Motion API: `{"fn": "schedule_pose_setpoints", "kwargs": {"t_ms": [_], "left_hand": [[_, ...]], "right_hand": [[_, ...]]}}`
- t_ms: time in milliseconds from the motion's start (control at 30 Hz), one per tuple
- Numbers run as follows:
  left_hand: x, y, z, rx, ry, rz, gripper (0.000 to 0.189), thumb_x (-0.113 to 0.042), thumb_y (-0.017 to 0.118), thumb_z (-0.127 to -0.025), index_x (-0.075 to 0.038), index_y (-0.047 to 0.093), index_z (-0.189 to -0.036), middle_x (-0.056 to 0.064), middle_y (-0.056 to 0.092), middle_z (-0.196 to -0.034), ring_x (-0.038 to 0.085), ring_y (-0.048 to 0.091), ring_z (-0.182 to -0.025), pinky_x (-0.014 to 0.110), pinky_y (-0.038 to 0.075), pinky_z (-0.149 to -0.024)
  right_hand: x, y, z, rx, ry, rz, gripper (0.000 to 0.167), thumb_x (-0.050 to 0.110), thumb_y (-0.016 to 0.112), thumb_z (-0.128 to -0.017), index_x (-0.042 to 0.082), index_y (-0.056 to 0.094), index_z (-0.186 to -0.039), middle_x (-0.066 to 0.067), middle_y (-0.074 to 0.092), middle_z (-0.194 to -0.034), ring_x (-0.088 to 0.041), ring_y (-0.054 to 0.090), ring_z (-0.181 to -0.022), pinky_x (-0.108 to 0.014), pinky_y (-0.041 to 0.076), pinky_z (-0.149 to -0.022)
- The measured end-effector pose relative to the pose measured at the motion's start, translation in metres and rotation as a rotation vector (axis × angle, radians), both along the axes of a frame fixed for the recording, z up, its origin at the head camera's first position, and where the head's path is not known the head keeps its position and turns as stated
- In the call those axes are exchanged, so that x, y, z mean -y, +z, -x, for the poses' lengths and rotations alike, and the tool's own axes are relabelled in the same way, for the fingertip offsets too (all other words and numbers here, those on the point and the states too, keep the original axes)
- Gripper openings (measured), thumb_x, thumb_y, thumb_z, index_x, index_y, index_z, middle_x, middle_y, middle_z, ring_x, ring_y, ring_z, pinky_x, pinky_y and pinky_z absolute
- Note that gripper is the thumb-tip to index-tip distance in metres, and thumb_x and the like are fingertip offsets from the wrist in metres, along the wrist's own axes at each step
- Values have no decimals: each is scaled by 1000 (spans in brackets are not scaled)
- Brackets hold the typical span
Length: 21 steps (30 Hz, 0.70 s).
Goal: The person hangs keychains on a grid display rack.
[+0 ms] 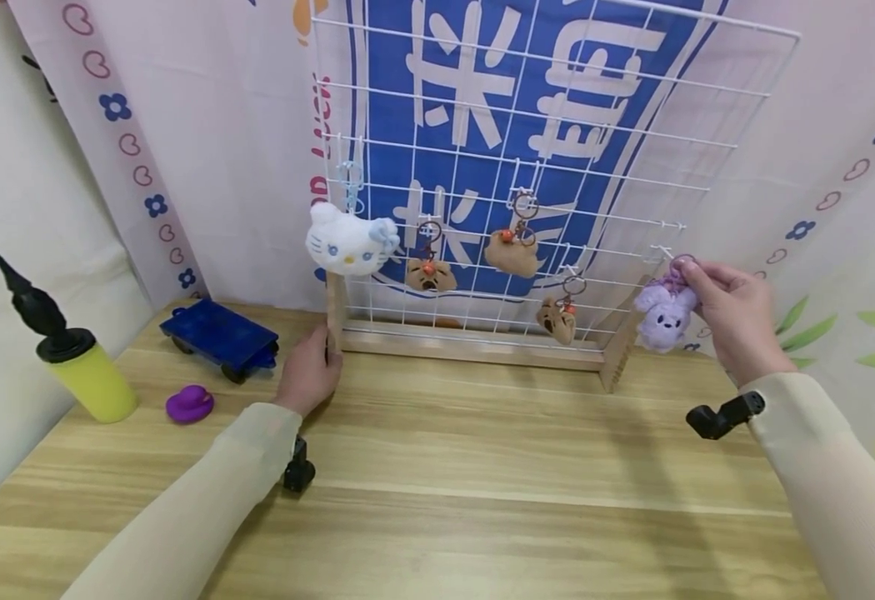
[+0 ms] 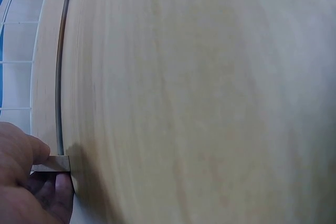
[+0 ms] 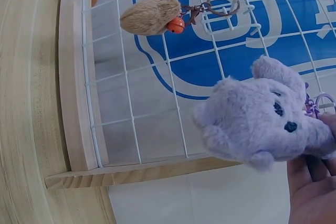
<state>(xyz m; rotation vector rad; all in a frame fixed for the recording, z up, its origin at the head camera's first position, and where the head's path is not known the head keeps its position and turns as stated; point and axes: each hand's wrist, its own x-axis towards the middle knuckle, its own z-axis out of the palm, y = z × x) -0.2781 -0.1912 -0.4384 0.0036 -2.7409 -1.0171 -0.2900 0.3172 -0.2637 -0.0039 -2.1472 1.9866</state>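
Note:
My right hand (image 1: 737, 312) pinches the purple ring of a lavender plush keychain (image 1: 664, 317) beside a white hook (image 1: 661, 252) at the right edge of the wire grid rack (image 1: 475, 150). In the right wrist view the plush (image 3: 257, 116) hangs in front of the grid, its ring partly hidden by the fingers. Low at the other side, my left hand (image 1: 308, 373) grips the wooden left foot of the rack; the left wrist view has thumb and fingers on either side of that wooden end (image 2: 52, 164).
A white cat-face plush (image 1: 351, 242) and brown plush keychains (image 1: 512, 252) hang on the grid. To the left on the table (image 1: 482, 500) are a blue toy cart (image 1: 220, 335), a purple object (image 1: 190, 404) and a yellow hand pump (image 1: 92, 383). A printed curtain (image 1: 257, 108) hangs behind.

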Motion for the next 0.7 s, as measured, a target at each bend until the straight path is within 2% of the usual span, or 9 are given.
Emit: {"fn": "schedule_pose_setpoints", "kwargs": {"t_ms": [300, 700], "left_hand": [[-1, 1, 0, -10, -1, -3, 50, -4, 53, -103, 11, 41, -149, 37, 62, -127, 50, 65, -113, 63, 55, -95], [2, 0, 0, -28, -5, -2, 49, -3, 52, -102, 11, 42, -148, 37, 64, -122, 48, 67, -106, 61, 56, -89]], "right_hand": [[2, -7, 8, -13, 50, 22, 12, 19, 69, -101, 22, 79, -95, 17, 80, -88, 4, 74, -82, -10, 57, -76], [4, -12, 12, -12, 103, 48, 12, 19, 67, -103, 17, 78, -105, 15, 79, -97, 4, 74, -90, -11, 57, -81]]}}
